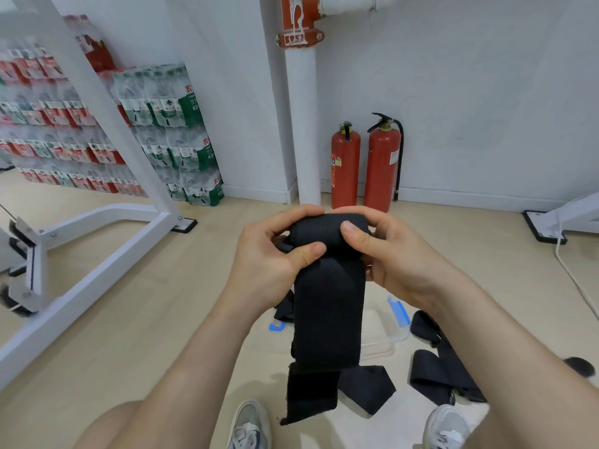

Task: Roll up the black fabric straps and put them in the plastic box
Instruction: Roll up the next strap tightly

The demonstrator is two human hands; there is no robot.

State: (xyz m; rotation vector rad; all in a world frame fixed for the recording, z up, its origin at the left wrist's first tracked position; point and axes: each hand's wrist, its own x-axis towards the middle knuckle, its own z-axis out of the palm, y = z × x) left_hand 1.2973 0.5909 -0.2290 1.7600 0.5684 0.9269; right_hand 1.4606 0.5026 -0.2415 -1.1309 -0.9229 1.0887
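The person's left arm [168, 367] and right arm [505, 335] reach in from the bottom, above two grey shoes [249, 426]. The fingers and thumb of the left hand [269, 257] curl round the left end of the rolled top of a black strap [327, 303]. The right hand [395, 254] grips the right end the same way. The strap is up in the air between the hands, over the floor.

Its loose tail hangs in front of the clear plastic box [379, 335] and hides part of it. More loose straps [437, 367] lie on the floor just beside the box. Farther back, two red fire extinguishers [382, 166] stand by a white pipe [301, 124]. Packs of water bottles [175, 131] are stacked behind a white metal frame [97, 222].

The roll lies sideways, left to right. The long tail points down toward the shoes. The strap is wide, flat and black, with a rough bottom edge
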